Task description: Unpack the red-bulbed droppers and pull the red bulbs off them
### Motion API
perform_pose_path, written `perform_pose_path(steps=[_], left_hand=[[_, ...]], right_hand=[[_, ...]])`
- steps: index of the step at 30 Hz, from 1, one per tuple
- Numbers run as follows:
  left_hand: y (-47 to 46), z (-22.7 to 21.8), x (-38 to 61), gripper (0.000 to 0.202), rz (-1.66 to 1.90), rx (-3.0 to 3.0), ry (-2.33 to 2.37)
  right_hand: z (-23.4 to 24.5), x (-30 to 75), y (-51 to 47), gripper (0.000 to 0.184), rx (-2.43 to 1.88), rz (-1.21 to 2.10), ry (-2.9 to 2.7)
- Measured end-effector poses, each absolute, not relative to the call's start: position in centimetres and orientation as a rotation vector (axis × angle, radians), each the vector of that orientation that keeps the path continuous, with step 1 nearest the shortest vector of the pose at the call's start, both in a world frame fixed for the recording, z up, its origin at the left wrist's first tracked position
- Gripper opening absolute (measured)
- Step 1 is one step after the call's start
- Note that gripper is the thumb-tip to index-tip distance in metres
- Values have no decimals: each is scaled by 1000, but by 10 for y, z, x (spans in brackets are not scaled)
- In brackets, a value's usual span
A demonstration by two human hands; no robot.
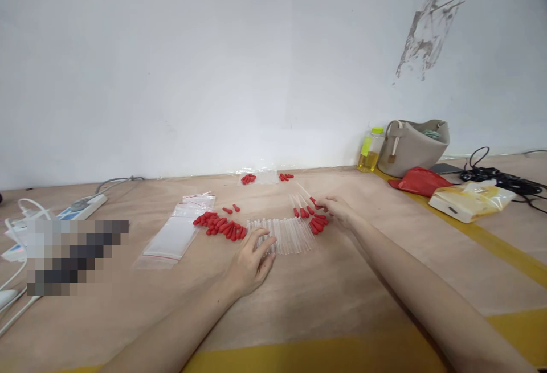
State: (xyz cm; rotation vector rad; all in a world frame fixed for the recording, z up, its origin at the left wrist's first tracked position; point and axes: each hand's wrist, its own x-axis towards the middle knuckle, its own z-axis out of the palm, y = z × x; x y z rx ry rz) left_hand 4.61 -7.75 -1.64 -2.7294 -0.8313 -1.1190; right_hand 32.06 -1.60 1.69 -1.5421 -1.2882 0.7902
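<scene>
My right hand (335, 208) pinches the red bulb of a glass dropper (313, 200), its thin tube pointing away to the upper left. Just below it lie several assembled droppers (303, 212) and a small group of loose red rubber bulbs (318, 223). My left hand (253, 259) has its fingers apart, with the fingertips over the left end of a row of clear glass tubes (290, 235). Left of the tubes is a larger pile of red bulbs (220, 225). I cannot tell whether the left fingers touch a tube.
Clear zip bags (168, 239) lie to the left. By the wall rests a clear bag (265, 177) with red bulbs at both ends. Far left is a power strip (88, 207) with cables. On the right are a bottle (370, 151), a handbag (413, 148) and a tissue pack (468, 199).
</scene>
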Motion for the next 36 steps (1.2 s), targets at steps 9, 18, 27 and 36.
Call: perform_pose_path(steps=[9, 18, 27, 36], left_hand=[[-75, -10, 44, 46, -1152, -2424, -903], [-76, -12, 51, 13, -955, -2467, -822], [-79, -8, 52, 14, -904, -2490, -780], [-82, -6, 50, 14, -906, -2477, -781]], right_hand=[[-1, 275, -76, 7, -1114, 336, -1762], [-20, 252, -98, 4, -980, -68, -2033], [-28, 240, -92, 12, -960, -374, -2055], [-16, 246, -99, 21, -958, -421, -2196]])
